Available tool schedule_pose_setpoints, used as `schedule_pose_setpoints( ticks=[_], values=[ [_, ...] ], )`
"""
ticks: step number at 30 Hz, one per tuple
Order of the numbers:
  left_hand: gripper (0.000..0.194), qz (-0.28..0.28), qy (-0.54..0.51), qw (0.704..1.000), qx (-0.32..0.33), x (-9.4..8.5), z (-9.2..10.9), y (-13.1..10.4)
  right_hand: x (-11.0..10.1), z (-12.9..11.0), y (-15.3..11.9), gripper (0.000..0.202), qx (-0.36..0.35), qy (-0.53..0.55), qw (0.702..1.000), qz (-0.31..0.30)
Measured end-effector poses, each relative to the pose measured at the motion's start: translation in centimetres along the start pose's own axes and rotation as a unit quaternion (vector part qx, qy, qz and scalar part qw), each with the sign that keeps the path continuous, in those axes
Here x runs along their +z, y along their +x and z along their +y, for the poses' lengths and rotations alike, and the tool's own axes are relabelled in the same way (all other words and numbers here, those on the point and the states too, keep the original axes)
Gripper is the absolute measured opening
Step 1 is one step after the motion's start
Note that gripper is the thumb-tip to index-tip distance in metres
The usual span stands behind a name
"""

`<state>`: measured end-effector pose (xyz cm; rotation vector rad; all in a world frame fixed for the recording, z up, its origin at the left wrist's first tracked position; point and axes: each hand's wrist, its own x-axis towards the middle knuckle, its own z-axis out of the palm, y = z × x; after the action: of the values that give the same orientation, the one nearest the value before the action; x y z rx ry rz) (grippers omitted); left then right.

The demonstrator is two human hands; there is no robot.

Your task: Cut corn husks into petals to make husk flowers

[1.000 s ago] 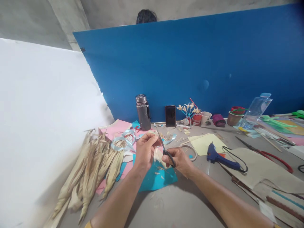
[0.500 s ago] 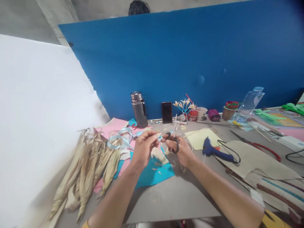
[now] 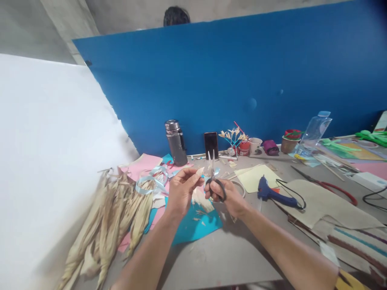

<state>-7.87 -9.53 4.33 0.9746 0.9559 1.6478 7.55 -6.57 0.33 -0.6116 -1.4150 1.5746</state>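
Observation:
Between its thumb and fingers, my left hand pinches a small pale husk piece with a bit of blue at its lower end. My right hand is closed on the black handles of a pair of scissors. The blades point up and stand slightly apart, a little right of the husk piece. Below both hands a blue sheet lies on the table with pale husk scraps on it.
Dried husks lie at the left. Behind stand a flask, a phone, husk flowers and a bottle. A blue glue gun and red-handled pliers lie right. A person's head shows above the blue partition.
My right hand has turned the scissors so that the blades point up and show clearly, and their handles have come lower. The left hand still pinches the husk piece. The view has shifted slightly.

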Motion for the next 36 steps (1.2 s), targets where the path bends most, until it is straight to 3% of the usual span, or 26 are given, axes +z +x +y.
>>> schedule_pose_setpoints(
  ticks=[8, 15, 21, 27, 30, 33, 36],
  values=[
    [0.026, 0.012, -0.005, 1.0, 0.021, -0.1, -0.4, 0.1, 1.0, 0.4, -0.6, 0.056, 0.011, -0.02, 0.999, -0.045],
    [0.018, -0.009, -0.003, 1.0, -0.018, -0.3, -0.3, 0.1, 0.2, -0.3, 0.1, 0.035, -0.014, 0.021, 0.996, 0.089],
    [0.017, -0.05, 0.05, 0.997, -0.037, -0.3, -0.4, 0.2, 0.3, -0.9, 0.1, 0.033, -0.021, 0.046, 0.994, 0.093],
    [0.028, -0.057, -0.013, 0.99, -0.132, 0.2, -0.4, -0.3, 0.8, -0.4, 0.3, 0.032, -0.029, 0.049, 0.988, 0.144],
    [0.021, -0.059, -0.007, 0.99, -0.126, 0.4, -0.7, -0.5, 0.7, -0.5, 0.3, 0.034, -0.036, 0.039, 0.987, 0.155],
    [0.021, -0.046, 0.002, 0.993, -0.108, 0.2, -0.7, -0.4, 0.3, -0.9, 0.2, 0.036, -0.018, -0.003, 0.993, 0.118],
    [0.019, -0.027, 0.001, 0.996, -0.085, -0.3, -0.2, 0.0, -0.5, -1.4, 0.0, 0.043, 0.007, -0.097, 0.995, 0.003]
  ],
)
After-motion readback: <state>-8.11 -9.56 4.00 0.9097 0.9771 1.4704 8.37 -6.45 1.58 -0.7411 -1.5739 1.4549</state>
